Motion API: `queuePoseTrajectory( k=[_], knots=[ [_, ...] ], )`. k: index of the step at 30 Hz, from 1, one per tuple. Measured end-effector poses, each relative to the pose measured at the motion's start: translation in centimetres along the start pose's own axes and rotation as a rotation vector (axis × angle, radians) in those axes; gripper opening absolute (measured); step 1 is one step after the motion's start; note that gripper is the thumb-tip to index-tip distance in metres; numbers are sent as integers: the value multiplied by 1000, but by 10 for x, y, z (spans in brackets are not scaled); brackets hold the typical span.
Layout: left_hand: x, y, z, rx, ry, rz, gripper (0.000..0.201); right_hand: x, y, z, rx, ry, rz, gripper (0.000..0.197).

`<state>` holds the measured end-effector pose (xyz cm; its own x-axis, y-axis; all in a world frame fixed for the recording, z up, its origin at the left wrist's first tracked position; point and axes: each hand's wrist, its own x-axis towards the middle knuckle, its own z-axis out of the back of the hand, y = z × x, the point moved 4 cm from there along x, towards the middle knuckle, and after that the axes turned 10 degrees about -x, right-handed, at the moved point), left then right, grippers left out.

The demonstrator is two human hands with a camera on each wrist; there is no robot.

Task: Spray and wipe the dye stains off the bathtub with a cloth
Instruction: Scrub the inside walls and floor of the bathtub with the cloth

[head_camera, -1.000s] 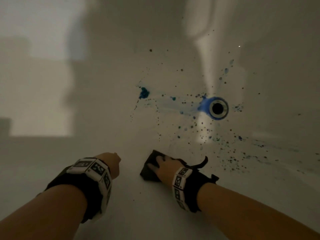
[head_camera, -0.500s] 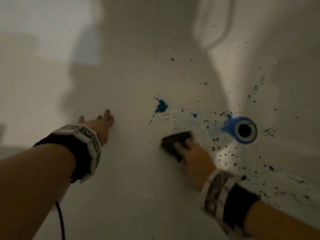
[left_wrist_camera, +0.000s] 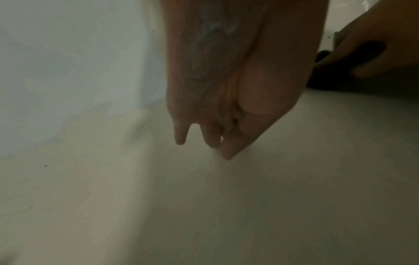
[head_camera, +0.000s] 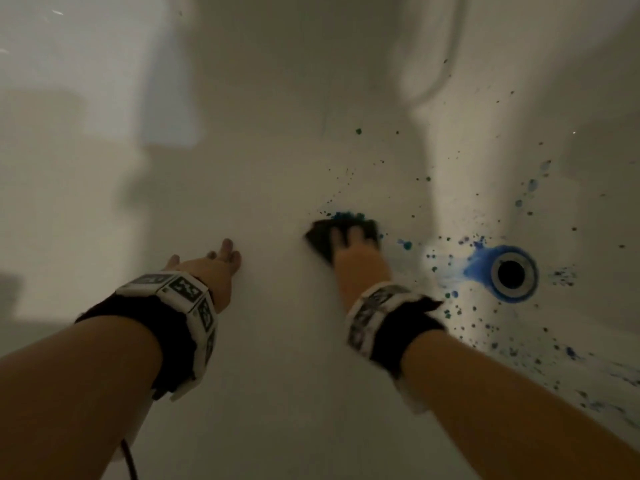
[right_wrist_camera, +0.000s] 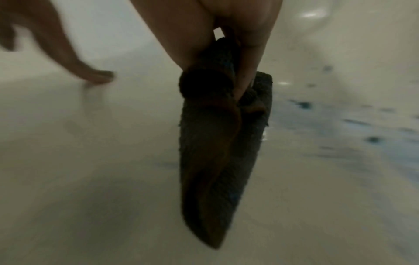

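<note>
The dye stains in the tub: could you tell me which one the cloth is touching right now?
The teal blotch at the far edge of the cloth, under the right hand. The blue ring around the drain and the scattered specks lie apart, to the right.

Dark cloth (head_camera: 341, 233) folded, pressed flat on white bathtub (head_camera: 277, 375) floor, far edge touching blue-green dye blob (head_camera: 346, 215). Blue dye stains (head_camera: 479, 268) ring drain (head_camera: 513, 274); small specks scattered around it and toward right.
</note>
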<state>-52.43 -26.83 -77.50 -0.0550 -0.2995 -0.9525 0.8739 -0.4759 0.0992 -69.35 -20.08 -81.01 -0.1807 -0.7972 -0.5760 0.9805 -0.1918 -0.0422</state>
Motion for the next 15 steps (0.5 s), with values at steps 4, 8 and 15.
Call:
queuePoseTrajectory(
  k=[4,8,15],
  knots=[
    [1,3,30,-50,-283,-13,59,0,-101,-13,154,-39,-313,44],
    [24,-7,48,-111,-412,-71,91,-42,-141,-7,331,-10,-472,51],
    [39,-2,33,-173,-496,-89,103,-28,23,33,314,-383,115,45]
  ],
)
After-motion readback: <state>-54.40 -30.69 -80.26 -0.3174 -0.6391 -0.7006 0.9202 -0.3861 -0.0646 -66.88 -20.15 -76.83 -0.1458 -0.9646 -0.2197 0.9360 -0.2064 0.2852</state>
